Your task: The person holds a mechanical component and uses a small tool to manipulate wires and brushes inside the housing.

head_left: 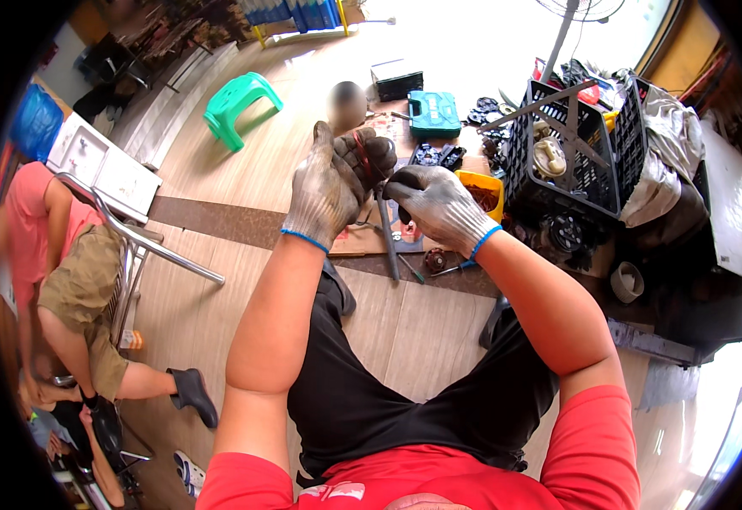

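Note:
Both my hands wear grey-white knit work gloves with blue cuffs and dark, soiled fingers. My left hand (330, 176) is raised palm up, its fingers curled around a thin reddish wire-like strip (361, 151). Beside it, my right hand (433, 201) is closed in a pinch close to the strip's lower end; what lies between its fingertips is hidden. A dark rod (388, 240) shows just below the hands, its upper end hidden by them. Under the right wrist lie a screwdriver with a blue handle (466, 264) and a small round coil-like part (435, 260).
A yellow container (483, 192) of reddish bits, a teal tool case (434, 114) and a black crate (563, 201) of parts stand ahead and right. A green stool (242, 104) is at far left. Another person (90, 280) sits left, by a metal-framed chair (186, 265).

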Demonstrator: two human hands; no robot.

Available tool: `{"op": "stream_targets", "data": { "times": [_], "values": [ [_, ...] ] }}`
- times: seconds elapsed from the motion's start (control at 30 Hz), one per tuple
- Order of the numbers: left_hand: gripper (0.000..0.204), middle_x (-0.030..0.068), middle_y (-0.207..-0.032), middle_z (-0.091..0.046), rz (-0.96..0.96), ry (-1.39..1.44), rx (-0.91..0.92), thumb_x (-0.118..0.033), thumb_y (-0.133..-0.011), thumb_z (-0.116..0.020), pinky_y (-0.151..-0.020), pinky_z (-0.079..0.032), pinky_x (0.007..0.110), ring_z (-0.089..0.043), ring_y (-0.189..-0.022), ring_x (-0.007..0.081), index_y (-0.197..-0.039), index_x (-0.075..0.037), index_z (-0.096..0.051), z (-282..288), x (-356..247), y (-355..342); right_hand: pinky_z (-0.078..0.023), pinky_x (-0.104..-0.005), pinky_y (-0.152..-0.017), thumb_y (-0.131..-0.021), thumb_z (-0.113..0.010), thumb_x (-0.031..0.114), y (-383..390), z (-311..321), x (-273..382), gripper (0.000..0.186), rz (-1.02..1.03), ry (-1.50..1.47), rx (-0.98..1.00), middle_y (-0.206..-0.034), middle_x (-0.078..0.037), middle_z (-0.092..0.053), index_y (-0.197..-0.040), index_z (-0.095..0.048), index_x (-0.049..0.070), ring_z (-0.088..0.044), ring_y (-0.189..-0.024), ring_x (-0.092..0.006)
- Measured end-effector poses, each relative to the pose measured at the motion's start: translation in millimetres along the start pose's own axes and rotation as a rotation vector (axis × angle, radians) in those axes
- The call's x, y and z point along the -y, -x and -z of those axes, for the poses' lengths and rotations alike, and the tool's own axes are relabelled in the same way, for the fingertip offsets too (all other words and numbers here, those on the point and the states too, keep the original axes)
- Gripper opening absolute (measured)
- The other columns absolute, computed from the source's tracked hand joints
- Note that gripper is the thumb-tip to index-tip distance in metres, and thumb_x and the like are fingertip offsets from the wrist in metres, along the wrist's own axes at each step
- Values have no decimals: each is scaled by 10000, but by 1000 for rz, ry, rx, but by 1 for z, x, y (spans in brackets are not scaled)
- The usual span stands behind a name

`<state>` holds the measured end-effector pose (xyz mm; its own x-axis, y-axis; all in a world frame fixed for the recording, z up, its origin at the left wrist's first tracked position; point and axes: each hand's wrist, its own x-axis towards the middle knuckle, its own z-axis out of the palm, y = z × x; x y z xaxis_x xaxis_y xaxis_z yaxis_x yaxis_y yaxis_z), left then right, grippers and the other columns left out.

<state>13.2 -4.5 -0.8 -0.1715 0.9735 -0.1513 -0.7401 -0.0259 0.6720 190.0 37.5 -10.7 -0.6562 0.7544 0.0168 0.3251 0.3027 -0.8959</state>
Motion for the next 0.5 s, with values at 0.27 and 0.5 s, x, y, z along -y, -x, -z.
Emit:
{"op": "stream_targets", "data": {
  "times": [0.27, 0.5],
  "values": [
    [737, 161, -1019, -707, 1, 78, -72, -606, -1050, -282, -924, -539, 517, -677, -962, 360, -1130, 36, -636, -3, -6, 6, -482, -272, -614, -969, -641, 232, -3, -1, 2, 277, -41, -69, 166, -785, -35, -649, -1055, -705, -23, -555, -665, -96],
    [801, 105, -789, -674, 140, -298, 6, -707, -991, -327, -630, -531, 376, -609, -622, 206, -981, 12, -678, -5, -19, 10, -417, -248, -537, -931, -693, 226, -13, 30, -12, 219, 103, -71, 291, -742, -15, -627, -942, -721, 10, -525, -616, -77]
  ]
}}
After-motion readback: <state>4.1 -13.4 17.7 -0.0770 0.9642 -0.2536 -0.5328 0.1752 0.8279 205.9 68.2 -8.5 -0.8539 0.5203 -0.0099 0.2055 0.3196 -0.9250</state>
